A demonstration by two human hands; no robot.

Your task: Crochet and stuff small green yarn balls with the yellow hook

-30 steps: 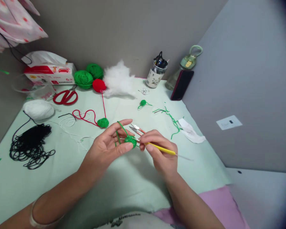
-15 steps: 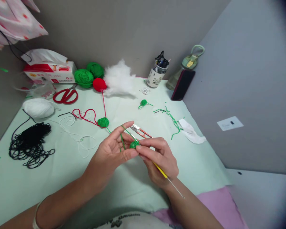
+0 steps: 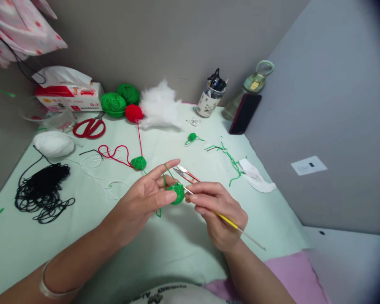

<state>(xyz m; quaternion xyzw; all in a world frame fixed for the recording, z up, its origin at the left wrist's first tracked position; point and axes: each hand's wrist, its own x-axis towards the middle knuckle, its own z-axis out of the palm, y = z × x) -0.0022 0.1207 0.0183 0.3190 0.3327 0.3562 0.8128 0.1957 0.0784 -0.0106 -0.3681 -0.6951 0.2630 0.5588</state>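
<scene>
Between the thumb and fingers of my left hand [image 3: 148,194] is a small round green crochet piece [image 3: 177,194]. Green yarn runs over my raised left index finger, and a green loop hangs below the piece. My right hand [image 3: 221,213] grips a crochet hook [image 3: 227,220] with a yellow handle; its metal tip meets the upper edge of the piece. Thread snips [image 3: 190,175] with orange handles lie just behind my hands. A small green yarn ball [image 3: 138,163] rests beyond my left hand.
At the left are black yarn [image 3: 42,190], a white yarn ball [image 3: 53,144] and red scissors [image 3: 89,128]. Along the back stand green yarn balls [image 3: 113,105], white stuffing [image 3: 161,105], a pen cup [image 3: 207,101] and a phone [image 3: 245,114]. Green yarn scraps [image 3: 232,162] lie at the right.
My right hand has moved right and slightly down, drawing the hook back from the piece. More of the green piece shows, turned in my left fingers. The view has shifted slightly.
</scene>
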